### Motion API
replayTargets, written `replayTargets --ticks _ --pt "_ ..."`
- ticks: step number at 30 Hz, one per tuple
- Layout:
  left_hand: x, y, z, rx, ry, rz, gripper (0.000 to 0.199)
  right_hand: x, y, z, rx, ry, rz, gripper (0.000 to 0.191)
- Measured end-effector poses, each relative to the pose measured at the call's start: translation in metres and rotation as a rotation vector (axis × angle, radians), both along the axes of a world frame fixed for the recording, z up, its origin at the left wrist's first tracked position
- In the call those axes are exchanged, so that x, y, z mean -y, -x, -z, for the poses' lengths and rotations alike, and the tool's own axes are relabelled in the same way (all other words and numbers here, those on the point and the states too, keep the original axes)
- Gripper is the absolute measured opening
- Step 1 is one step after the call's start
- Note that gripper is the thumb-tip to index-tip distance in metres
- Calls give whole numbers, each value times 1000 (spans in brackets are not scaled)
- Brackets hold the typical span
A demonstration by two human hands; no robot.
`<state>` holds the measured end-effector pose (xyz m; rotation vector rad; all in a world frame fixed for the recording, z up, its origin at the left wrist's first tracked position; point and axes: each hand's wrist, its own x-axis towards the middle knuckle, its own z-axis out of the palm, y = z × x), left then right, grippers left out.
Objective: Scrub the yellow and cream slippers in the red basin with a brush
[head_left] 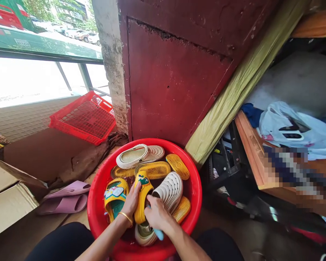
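Note:
A round red basin (pixel 197 188) holds several yellow and off-white shoes. My left hand (pixel 132 201) grips the left side of a yellow slipper (pixel 141 197) with a green cartoon figure on its strap. At its right side is my right hand (pixel 157 213), closed around a light-blue handled thing (pixel 159 234) whose other end is hidden inside the slipper. Left of my left hand lies another yellow slipper (pixel 115 194) with a white figure. A white ribbed clog (pixel 170 190) sits right of my right hand, and a beige clog (pixel 133 156) rests at the back.
Purple slippers (pixel 66 199) lie left of the basin. Beyond them stand a cardboard box (pixel 40 156) and a red plastic crate (pixel 84 117). Behind the basin is a dark red door (pixel 174 83). A wooden table (pixel 252 152) with a plastic bag (pixel 296 127) stands at right.

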<state>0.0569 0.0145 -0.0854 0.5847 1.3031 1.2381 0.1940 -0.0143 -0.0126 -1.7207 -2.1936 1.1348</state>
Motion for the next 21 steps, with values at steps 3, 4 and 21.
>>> replayTargets --ticks 3,4,21 --pt "0 5 0 -26 8 -28 54 -14 6 6 -97 128 15 21" --pt "-1 7 0 -55 4 -33 52 -18 5 6 -132 187 -3 20" --pt "-23 24 38 -257 -78 36 69 13 -49 -44 178 113 -444 32"
